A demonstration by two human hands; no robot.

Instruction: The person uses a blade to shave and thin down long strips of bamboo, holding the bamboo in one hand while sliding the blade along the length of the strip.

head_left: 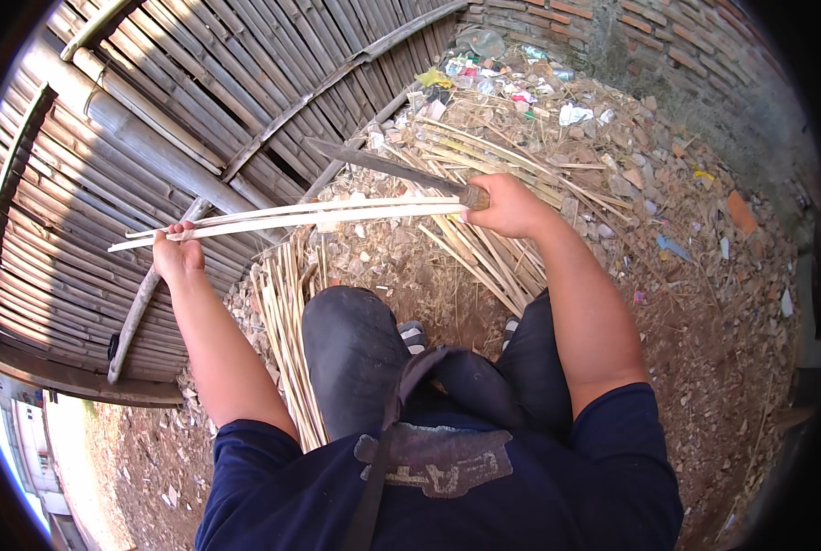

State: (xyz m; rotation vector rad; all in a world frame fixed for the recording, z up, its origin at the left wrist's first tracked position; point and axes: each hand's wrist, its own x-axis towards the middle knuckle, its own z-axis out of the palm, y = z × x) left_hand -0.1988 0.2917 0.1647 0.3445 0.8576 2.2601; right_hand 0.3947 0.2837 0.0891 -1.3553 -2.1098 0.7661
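Observation:
My left hand is closed round the left ends of a few pale bamboo strips, which stretch level across in front of me. Over at their other end, my right hand grips the handle of a machete. Its dark blade points up and to the left, above the strips. The strips' right ends reach my right hand; whether its fingers also hold them I cannot tell. Bundles of split bamboo lie on the ground, one beside my left knee and another ahead of my right knee.
A bamboo-pole wall rises on the left, with a slanting pole against it. At the back, a brick wall stands behind scattered litter. Rubble and broken brick cover the ground on the right.

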